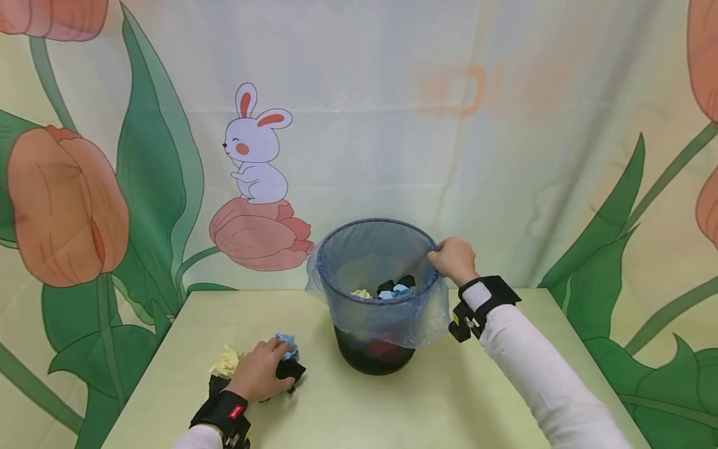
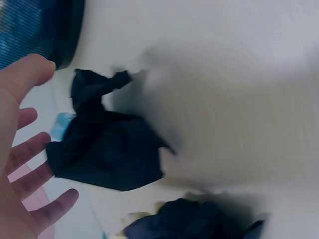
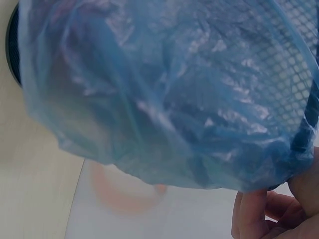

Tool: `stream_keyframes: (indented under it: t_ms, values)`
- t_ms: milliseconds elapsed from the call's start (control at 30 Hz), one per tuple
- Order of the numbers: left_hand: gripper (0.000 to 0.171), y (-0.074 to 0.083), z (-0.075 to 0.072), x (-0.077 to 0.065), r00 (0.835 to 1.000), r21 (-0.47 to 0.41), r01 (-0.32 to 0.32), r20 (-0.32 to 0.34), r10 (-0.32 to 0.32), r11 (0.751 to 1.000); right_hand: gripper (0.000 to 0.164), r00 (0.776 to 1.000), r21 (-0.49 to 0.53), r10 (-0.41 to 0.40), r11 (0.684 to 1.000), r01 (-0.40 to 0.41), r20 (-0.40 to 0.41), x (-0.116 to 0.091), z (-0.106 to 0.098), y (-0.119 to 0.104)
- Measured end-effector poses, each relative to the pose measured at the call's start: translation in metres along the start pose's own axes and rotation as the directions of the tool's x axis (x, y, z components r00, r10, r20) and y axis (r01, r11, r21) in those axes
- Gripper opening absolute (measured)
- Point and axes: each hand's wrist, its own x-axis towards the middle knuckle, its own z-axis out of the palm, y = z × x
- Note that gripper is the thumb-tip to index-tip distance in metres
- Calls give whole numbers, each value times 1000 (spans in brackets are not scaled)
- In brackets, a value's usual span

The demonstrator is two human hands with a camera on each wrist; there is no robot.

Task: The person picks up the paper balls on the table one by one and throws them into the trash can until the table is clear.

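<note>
My left hand point(image 1: 260, 373) is low over several crumpled papers on the table. In the left wrist view its fingers are spread, beside a crumpled black paper point(image 2: 112, 149). A crumpled blue paper point(image 1: 287, 344) lies by the fingertips, partly hidden. Left of the hand are a crumpled yellow paper point(image 1: 225, 362) and another black one point(image 1: 217, 385). My right hand point(image 1: 457, 260) grips the rim of a dark mesh wastebasket point(image 1: 374, 360), which stands upright. A translucent blue bag point(image 3: 164, 114) lines it and hangs over the rim. Yellow, black and blue crumpled papers point(image 1: 397, 291) show inside.
Both hands work over a pale table point(image 1: 359, 418). Right behind it hangs a curtain point(image 1: 370, 149) printed with tulips and a rabbit. The wastebasket stands near the table's back edge, right of the loose papers.
</note>
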Motion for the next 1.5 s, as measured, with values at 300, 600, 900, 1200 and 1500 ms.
stream_keyframes:
  t_ms: [300,600,900,1200,1500]
  values:
    - [60,-5,36,-5,997,-14,58,46,-57,998,39,1000,4,9,1000,-9,7,-1,0,-2]
    - [61,6,44,-8,998,20,55,17,-55,998,38,1000,3,4,1000,-4,1,-1,-1,-1]
    - [60,8,55,-8,1000,109,-10,23,7,994,38,1000,11,0,1000,0,-4,-1,0,0]
    - [55,11,58,-11,1000,115,-17,7,16,993,38,1000,8,18,1000,-18,5,-1,0,-1]
    - [46,11,61,-13,999,122,-46,-9,48,991,37,1000,11,12,1000,-12,5,1,1,1]
